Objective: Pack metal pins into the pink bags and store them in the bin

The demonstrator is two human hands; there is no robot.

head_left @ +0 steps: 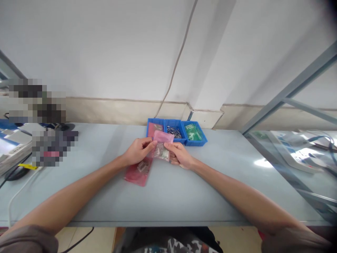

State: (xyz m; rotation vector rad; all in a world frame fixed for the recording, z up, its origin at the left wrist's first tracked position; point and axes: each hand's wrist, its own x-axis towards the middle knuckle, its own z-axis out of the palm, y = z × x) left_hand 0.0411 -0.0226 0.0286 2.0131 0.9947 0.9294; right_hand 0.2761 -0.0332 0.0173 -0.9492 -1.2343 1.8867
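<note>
Pinching left edge of small translucent pink plastic bag [161, 150]: left hand [140, 150], thumb pressing against curled fingers. Right hand [181, 155] pinching opposite edge likewise. Bag being held between hands, near blue plastic bins [197, 143] on grey table [210, 196].

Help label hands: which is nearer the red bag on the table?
Left. The left hand is near the far end of the red bag; the right hand is farther, to its right.

A pale blue-grey table [171, 196] bears 3 adjoining blue bins [173, 122] and 1 red bag [137, 173].
</note>
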